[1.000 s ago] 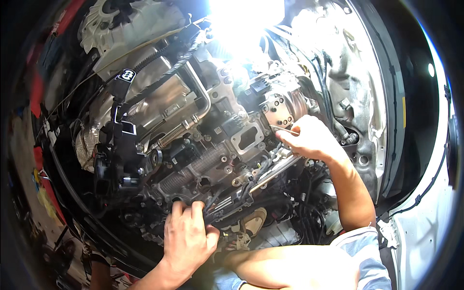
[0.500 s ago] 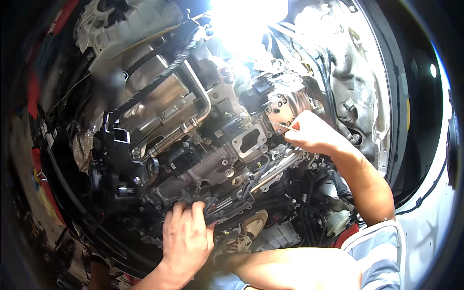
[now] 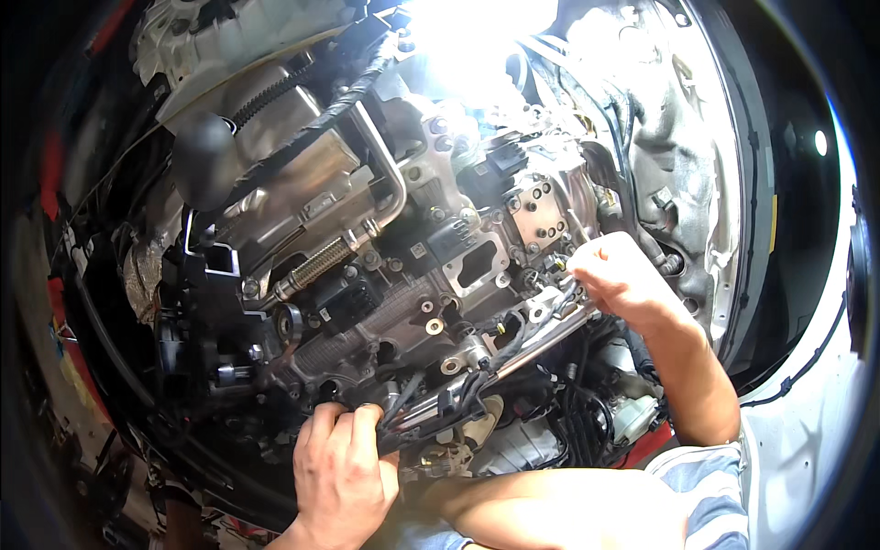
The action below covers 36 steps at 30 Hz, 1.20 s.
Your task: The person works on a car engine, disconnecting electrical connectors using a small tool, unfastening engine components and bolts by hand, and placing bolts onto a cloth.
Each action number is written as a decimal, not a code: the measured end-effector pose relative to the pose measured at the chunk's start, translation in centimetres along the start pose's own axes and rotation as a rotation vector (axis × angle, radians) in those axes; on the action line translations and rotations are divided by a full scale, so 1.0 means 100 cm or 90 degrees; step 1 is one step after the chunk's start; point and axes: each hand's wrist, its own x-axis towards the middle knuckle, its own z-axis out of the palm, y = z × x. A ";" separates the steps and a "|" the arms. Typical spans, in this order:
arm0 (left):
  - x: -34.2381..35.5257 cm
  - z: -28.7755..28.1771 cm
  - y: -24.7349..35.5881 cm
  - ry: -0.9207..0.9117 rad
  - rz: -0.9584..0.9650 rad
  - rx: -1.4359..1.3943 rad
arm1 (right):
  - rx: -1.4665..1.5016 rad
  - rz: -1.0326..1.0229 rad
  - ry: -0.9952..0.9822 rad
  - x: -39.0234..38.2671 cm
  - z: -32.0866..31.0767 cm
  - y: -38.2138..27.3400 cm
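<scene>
An engine [image 3: 367, 344] fills the middle of the view, with metal castings, ports and bolts. My right hand [image 3: 619, 280] is closed in a pinch above its right end, below a bare metal plate with several holes [image 3: 539, 215]. A thin pale rod [image 3: 577, 223] sticks up from the fingertips; its kind is not clear. At the engine's near edge, my left hand [image 3: 341, 467] has its fingers curled over the dark parts beside a wiring harness [image 3: 472, 399]. The fingertips are hidden, so what they grip does not show. Right of the harness runs a shiny metal rail [image 3: 541, 344].
A glaring work light [image 3: 481, 41] shines at the top. A dark rounded object [image 3: 203, 160] stands at the left by a silver heat shield [image 3: 312, 174]. A bent metal pipe [image 3: 378, 151] crosses the back. My bare leg [image 3: 568, 504] lies close along the near side.
My right hand has moved down and right, off the plate with holes, which now shows fully. The left hand stays at the near edge. The view has shifted slightly.
</scene>
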 end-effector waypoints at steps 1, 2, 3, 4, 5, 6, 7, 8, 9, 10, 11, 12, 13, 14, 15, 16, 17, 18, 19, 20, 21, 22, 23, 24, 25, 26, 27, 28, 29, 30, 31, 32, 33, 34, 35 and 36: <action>0.001 0.000 0.001 0.024 0.006 -0.009 | 0.070 0.013 -0.005 -0.004 0.001 0.003; 0.001 -0.006 0.003 -0.004 -0.004 -0.009 | 0.120 0.024 0.007 -0.005 0.003 0.010; 0.003 -0.004 0.003 -0.003 -0.007 -0.010 | 0.119 0.024 0.004 -0.003 0.002 0.009; 0.004 -0.001 0.002 0.003 -0.006 -0.014 | 0.165 0.048 -0.011 0.000 0.001 0.007; 0.006 0.002 0.001 0.009 -0.005 -0.018 | 0.212 0.072 -0.025 0.002 0.001 0.006; 0.009 0.004 0.001 0.031 -0.014 -0.027 | 0.228 0.074 -0.001 0.004 0.006 0.004; 0.011 0.005 0.000 0.042 -0.011 -0.031 | 0.214 0.050 0.023 0.004 0.010 0.002; 0.010 0.005 0.000 0.041 -0.001 -0.038 | 0.240 0.051 0.006 -0.001 0.007 0.004; 0.006 0.004 0.001 0.039 0.002 -0.041 | 0.266 0.052 -0.019 -0.007 0.006 0.005; 0.003 0.003 0.002 0.034 -0.005 -0.050 | 0.248 0.067 -0.006 -0.013 0.007 0.000; 0.001 0.003 0.004 0.035 -0.011 -0.044 | 0.256 0.069 0.005 -0.016 0.008 0.006; 0.001 0.004 0.004 0.033 -0.019 -0.060 | 0.276 0.069 0.023 -0.019 0.011 0.008; 0.002 0.005 0.005 0.031 -0.026 -0.075 | 0.297 0.069 0.042 -0.019 0.012 0.010; 0.002 0.005 0.003 0.028 -0.024 -0.063 | 0.309 0.077 0.035 -0.016 0.012 0.006; 0.003 0.004 0.003 0.028 -0.023 -0.061 | 0.311 0.075 0.035 -0.014 0.010 0.007; 0.004 0.004 0.004 0.028 -0.035 -0.061 | 0.333 0.059 0.011 -0.012 0.008 0.009; 0.005 0.004 0.005 0.028 -0.047 -0.062 | 0.355 0.042 -0.014 -0.010 0.007 0.011; 0.006 0.004 0.006 0.034 -0.052 -0.063 | 0.362 0.042 0.004 -0.009 0.009 0.012; 0.007 0.004 0.006 0.041 -0.057 -0.065 | 0.376 0.038 0.014 -0.009 0.011 0.011; 0.005 0.000 0.006 0.025 -0.052 -0.067 | 0.379 0.051 0.024 -0.011 0.012 0.009; 0.000 -0.002 0.007 0.011 -0.052 -0.069 | 0.380 0.065 0.029 -0.014 0.014 0.009; -0.005 0.000 0.005 0.047 -0.031 -0.046 | 0.399 0.053 0.001 -0.016 0.012 0.013; -0.009 0.002 0.005 0.083 -0.010 -0.022 | 0.382 0.053 -0.022 -0.017 0.010 0.014; -0.003 -0.004 0.008 0.033 -0.054 -0.080 | 0.395 0.051 -0.017 -0.019 0.011 0.016; -0.004 -0.002 0.007 0.042 -0.051 -0.085 | 0.409 0.048 -0.013 -0.020 0.013 0.016; -0.003 -0.002 0.008 0.035 -0.056 -0.083 | 0.393 0.069 0.000 -0.021 0.013 0.011; -0.002 -0.003 0.009 0.029 -0.061 -0.080 | 0.392 0.070 -0.004 -0.018 0.012 0.011; -0.001 -0.003 0.010 0.027 -0.066 -0.078 | 0.398 0.053 -0.024 -0.015 0.008 0.012; 0.000 -0.003 0.010 0.026 -0.067 -0.076 | 0.405 0.036 -0.043 -0.013 0.006 0.014; 0.002 -0.003 0.010 0.027 -0.065 -0.072 | 0.416 0.041 -0.036 -0.011 0.006 0.015; 0.002 -0.003 0.010 0.034 -0.068 -0.084 | 0.405 0.037 -0.011 -0.010 0.008 0.016; 0.003 -0.004 0.009 0.024 -0.069 -0.067 | 0.404 0.042 0.000 -0.008 0.010 0.018; 0.005 -0.003 0.008 0.014 -0.070 -0.051 | 0.401 0.047 0.011 -0.006 0.010 0.020; 0.006 -0.001 0.007 0.015 -0.072 -0.049 | 0.401 0.046 0.008 -0.004 0.010 0.026; 0.008 0.004 0.006 0.022 -0.066 -0.036 | 0.379 0.036 -0.006 -0.001 0.008 0.033; 0.009 0.006 0.006 0.027 -0.057 -0.022 | 0.359 0.026 -0.017 -0.002 0.007 0.037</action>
